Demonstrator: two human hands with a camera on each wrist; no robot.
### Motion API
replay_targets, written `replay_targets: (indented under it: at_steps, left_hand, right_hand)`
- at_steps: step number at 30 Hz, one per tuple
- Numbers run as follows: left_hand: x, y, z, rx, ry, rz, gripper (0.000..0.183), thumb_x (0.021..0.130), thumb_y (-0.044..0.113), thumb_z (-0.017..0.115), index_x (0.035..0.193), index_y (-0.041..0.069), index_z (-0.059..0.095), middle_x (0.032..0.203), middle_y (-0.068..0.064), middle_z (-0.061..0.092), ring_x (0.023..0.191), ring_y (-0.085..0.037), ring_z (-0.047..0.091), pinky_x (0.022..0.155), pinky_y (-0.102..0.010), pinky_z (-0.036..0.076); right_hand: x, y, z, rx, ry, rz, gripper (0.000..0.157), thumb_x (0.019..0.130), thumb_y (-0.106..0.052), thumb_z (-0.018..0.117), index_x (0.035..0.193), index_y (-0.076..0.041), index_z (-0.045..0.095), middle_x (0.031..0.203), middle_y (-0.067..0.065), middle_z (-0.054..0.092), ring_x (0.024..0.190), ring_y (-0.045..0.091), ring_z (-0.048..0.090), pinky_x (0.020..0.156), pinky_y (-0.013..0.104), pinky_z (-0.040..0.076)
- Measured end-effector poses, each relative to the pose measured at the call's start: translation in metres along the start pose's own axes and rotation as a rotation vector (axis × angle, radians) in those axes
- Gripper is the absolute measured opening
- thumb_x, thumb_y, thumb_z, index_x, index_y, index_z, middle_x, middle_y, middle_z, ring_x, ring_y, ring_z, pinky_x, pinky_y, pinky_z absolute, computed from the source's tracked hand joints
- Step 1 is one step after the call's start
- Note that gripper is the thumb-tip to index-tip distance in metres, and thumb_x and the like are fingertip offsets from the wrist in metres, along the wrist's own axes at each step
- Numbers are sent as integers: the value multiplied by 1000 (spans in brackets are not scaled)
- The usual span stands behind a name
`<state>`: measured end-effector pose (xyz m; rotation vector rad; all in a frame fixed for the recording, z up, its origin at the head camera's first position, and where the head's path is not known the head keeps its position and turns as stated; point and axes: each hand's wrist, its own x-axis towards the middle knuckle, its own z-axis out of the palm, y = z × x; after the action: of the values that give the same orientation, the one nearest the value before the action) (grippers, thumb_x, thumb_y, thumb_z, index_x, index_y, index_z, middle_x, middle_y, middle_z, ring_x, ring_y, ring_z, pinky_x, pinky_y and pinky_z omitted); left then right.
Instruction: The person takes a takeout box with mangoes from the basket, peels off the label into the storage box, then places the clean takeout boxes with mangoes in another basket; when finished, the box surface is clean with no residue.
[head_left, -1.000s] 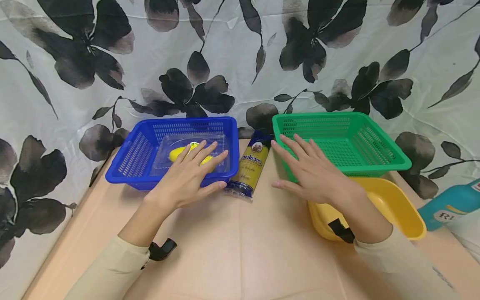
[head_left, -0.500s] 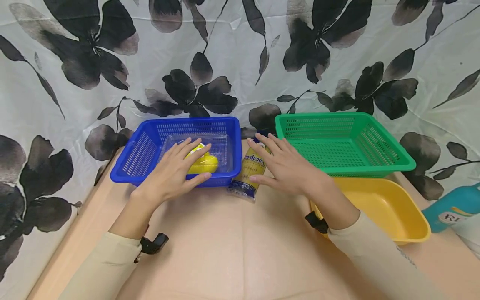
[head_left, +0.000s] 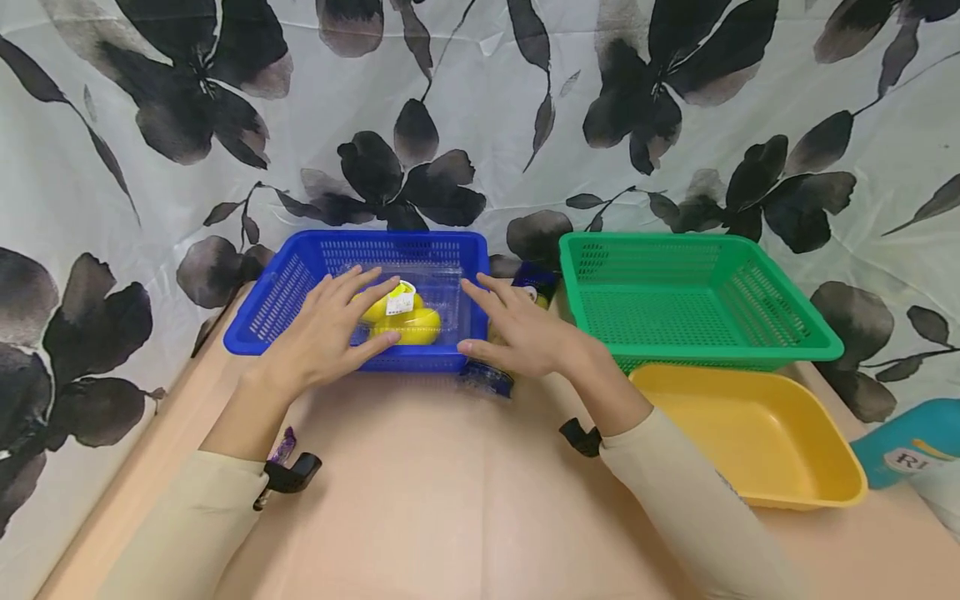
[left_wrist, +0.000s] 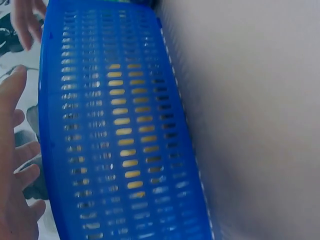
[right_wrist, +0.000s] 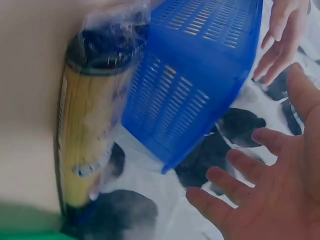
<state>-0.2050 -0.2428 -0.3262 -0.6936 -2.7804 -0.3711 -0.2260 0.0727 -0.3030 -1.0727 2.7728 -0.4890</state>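
Observation:
A blue basket [head_left: 300,329] stands at the back left, holding a clear plastic container [head_left: 450,300] with yellow fruits [head_left: 412,327] and a white label. My left hand [head_left: 318,329] hovers over the basket's left and front part, fingers spread and holding nothing. Over the basket's right edge is my right hand [head_left: 525,333], its fingers spread too, apart from the rim in the right wrist view. Beneath it lies a pack of spaghetti [right_wrist: 92,125], mostly covered by that hand in the head view. Through the basket's slots [left_wrist: 125,130] the yellow shows in the left wrist view.
A green basket [head_left: 697,350] stands at the back right, with a yellow tub [head_left: 750,450] in front of it. At the far right lies a tilted teal bottle [head_left: 911,442]. A floral cloth [head_left: 525,100] hangs behind the table [head_left: 420,500].
My right hand has moved left from beside the green basket, across the spaghetti pack, to the blue basket's right edge. The left hand has shifted left, uncovering more of the yellow fruits.

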Motion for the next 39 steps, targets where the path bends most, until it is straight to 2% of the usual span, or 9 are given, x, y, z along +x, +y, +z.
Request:
replay_targets:
  at_steps: [5, 12, 17, 22, 27, 31, 35, 39]
  left_hand:
    - [7, -10, -7, -4, 0, -17, 74, 98, 57, 61, 161, 28, 35, 166, -13, 32, 155, -42, 20, 120, -70, 14]
    - [3, -30, -13, -26, -31, -89, 79, 97, 53, 65, 163, 24, 32, 166, -17, 29, 151, -46, 25, 117, -71, 22]
    - [11, -40, -20, -61, -120, -189, 91, 94, 61, 63, 166, 25, 21, 167, -22, 21, 152, -49, 20, 116, -75, 19]
    - [22, -52, -27, -106, -200, -278, 101, 90, 64, 67, 167, 26, 13, 168, -27, 13, 154, -50, 13, 115, -76, 18]
    - [26, -62, -25, -134, -273, -358, 112, 87, 67, 69, 167, 23, 3, 168, -29, 8, 153, -53, 9, 111, -80, 18]
    - [28, -66, -17, -182, -330, -376, 117, 87, 65, 69, 167, 17, -1, 169, -29, 6, 152, -56, 7, 111, -81, 16]
    - [28, -69, -13, -263, -392, -392, 119, 88, 62, 71, 166, 16, -5, 170, -27, 1, 151, -57, 8, 113, -79, 17]
    - [26, -75, -14, -362, -441, -401, 118, 90, 56, 72, 165, 18, -10, 169, -27, -1, 147, -59, 22, 110, -77, 28]
  right_hand:
    - [14, 9, 6, 91, -7, 65, 91, 100, -62, 53, 167, -21, 7, 173, 13, 0, 158, 39, 6, 124, 62, 17]
    - [31, 12, 17, 130, -48, 130, 104, 94, -71, 54, 167, -20, 1, 173, 13, -5, 160, 33, 0, 126, 57, 14]
    - [35, 18, 15, 157, -75, 176, 110, 91, -72, 59, 167, -18, 0, 173, 10, -7, 160, 31, 0, 125, 58, 14]
    - [37, 20, 10, 180, -86, 174, 113, 90, -72, 61, 167, -19, -2, 173, 9, -8, 160, 31, -1, 126, 59, 12]
    - [36, 19, 11, 200, -88, 166, 116, 88, -72, 63, 167, -18, -4, 173, 10, -7, 160, 31, 0, 126, 57, 14]
    - [32, 21, 16, 223, -100, 185, 119, 88, -71, 65, 166, -17, -6, 173, 9, -8, 160, 29, -1, 126, 54, 16]
    - [29, 21, 21, 229, -113, 180, 119, 88, -72, 64, 166, -17, -8, 173, 8, -10, 160, 29, -2, 126, 54, 17]
    - [31, 19, 20, 217, -98, 165, 117, 88, -73, 62, 166, -18, -6, 173, 8, -10, 160, 28, -2, 125, 55, 18]
